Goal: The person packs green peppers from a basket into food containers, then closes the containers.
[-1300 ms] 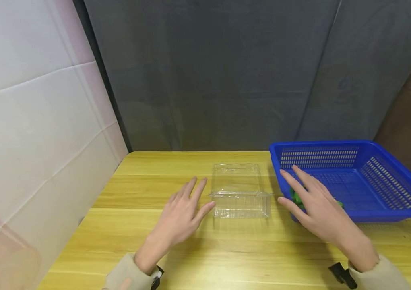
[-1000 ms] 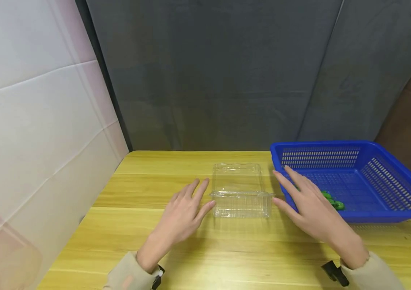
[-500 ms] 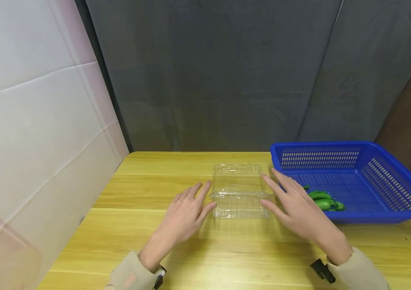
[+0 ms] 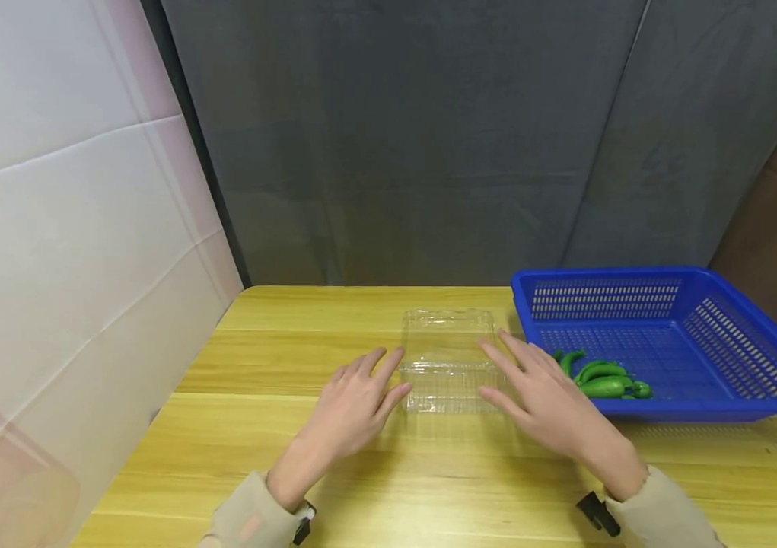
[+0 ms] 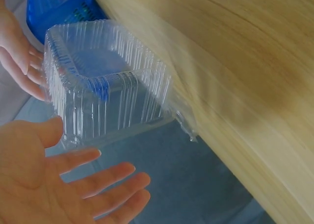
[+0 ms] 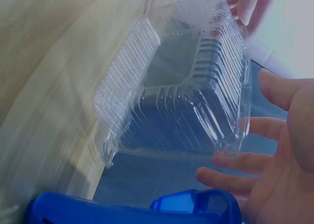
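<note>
A clear plastic clamshell container (image 4: 453, 388) stands on the wooden table, its lid (image 4: 448, 335) folded back toward the far side. My left hand (image 4: 354, 403) is at its left side, fingers extended, with the thumb and index fingertips right at the rim. On the other side my right hand (image 4: 552, 399) has its fingers spread, and its fingertips overlap the container's right edge in the head view. Both wrist views show ribbed clear walls (image 5: 108, 101) and straight, uncurled fingers (image 6: 230, 182) beside them. Neither hand holds anything.
A blue plastic basket (image 4: 737, 407) stands at the right of the table (image 4: 278, 327), close to my right hand. Several green peppers (image 4: 603, 388) lie in its near left corner. A dark curtain (image 4: 388, 152) hangs behind, and a pale fabric wall (image 4: 73, 228) borders the left.
My right hand has moved left from over the basket to the container's right side, uncovering the green peppers. The left hand has shifted slightly right.
</note>
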Demonstrator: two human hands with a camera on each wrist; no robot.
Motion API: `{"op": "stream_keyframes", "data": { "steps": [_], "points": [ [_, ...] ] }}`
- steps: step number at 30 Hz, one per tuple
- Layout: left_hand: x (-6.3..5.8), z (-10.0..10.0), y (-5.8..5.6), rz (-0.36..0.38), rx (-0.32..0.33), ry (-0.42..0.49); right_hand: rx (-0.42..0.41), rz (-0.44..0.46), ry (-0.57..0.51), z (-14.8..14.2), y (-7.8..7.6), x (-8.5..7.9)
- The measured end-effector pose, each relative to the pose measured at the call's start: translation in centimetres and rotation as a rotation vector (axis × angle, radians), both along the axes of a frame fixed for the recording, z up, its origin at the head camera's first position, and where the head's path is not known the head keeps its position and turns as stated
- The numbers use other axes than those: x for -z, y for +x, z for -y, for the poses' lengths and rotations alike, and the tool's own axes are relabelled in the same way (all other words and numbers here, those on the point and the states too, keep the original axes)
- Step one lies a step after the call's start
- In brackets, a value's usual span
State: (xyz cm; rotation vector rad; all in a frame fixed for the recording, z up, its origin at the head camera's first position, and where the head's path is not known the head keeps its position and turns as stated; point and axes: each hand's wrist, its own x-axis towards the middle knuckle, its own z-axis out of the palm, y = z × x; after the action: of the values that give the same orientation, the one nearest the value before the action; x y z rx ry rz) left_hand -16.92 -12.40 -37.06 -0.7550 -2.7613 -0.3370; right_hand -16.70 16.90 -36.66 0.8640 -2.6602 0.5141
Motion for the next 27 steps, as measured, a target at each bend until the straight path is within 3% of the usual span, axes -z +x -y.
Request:
{"op": "stream_keyframes", "data": {
  "steps": [27],
  "points": [
    [0.11,-0.05,-0.09,0.002,0.01,-0.016,-0.004,0.031,-0.002,0.79,-0.21,0.95]
  ]
}}
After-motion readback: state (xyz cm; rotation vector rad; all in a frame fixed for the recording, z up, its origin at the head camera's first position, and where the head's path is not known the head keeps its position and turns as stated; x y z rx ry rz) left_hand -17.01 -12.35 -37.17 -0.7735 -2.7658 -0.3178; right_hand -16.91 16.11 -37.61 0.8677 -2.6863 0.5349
